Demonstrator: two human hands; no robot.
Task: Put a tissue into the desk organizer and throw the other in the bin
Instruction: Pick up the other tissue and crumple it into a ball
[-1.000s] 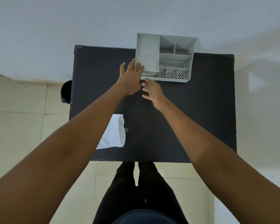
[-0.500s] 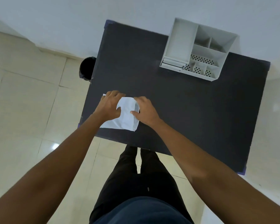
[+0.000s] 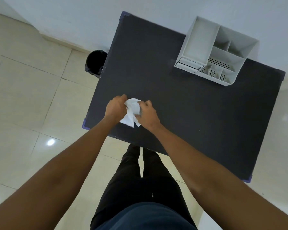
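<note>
A white tissue (image 3: pixel 131 112) is bunched up between both of my hands near the front left of the dark table (image 3: pixel 181 105). My left hand (image 3: pixel 115 107) grips its left side and my right hand (image 3: pixel 147 114) grips its right side. The white desk organizer (image 3: pixel 214 52) stands at the table's far right edge against the wall, with a folded white tissue (image 3: pixel 189 63) lying at the front of its long left compartment. The black bin (image 3: pixel 95 63) sits on the floor just past the table's left edge.
The tiled floor (image 3: pixel 32 97) spreads out to the left. A white wall (image 3: pixel 90 17) runs behind the table. My legs in dark trousers (image 3: pixel 140 180) stand at the table's front edge.
My hands left the organizer and came back to the tissue at the front left. They have gathered the flat tissue into a crumpled bunch. My view has turned left.
</note>
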